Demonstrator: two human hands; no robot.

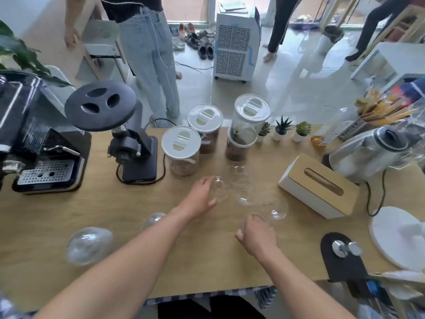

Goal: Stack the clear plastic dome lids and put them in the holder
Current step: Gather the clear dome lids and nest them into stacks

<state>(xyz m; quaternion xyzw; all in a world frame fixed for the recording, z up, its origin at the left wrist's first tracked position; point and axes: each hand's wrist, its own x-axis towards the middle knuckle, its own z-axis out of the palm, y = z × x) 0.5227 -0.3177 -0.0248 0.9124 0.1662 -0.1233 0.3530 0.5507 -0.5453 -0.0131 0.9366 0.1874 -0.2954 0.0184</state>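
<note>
Several clear plastic dome lids lie scattered on the wooden table point(138, 203). My left hand point(201, 196) curls around one dome lid point(220, 189) in the middle of the table. My right hand point(257, 236) rests over another dome lid point(257, 217) nearer to me. More lids lie between and around them: one at centre point(245, 193), one further back point(238, 171), one to the right point(277, 209). Two larger-looking domes sit at the left, one point(88, 245) near the front edge and one point(154, 219) partly behind my left forearm. No holder is clearly visible.
Behind the lids stand lidded jars point(181, 150), a black grinder point(131, 143) and an espresso machine point(39, 143). A tissue box point(319, 185), kettle point(368, 153), white round board point(400, 236) and black tamper mat point(342, 256) fill the right side. People stand beyond the table.
</note>
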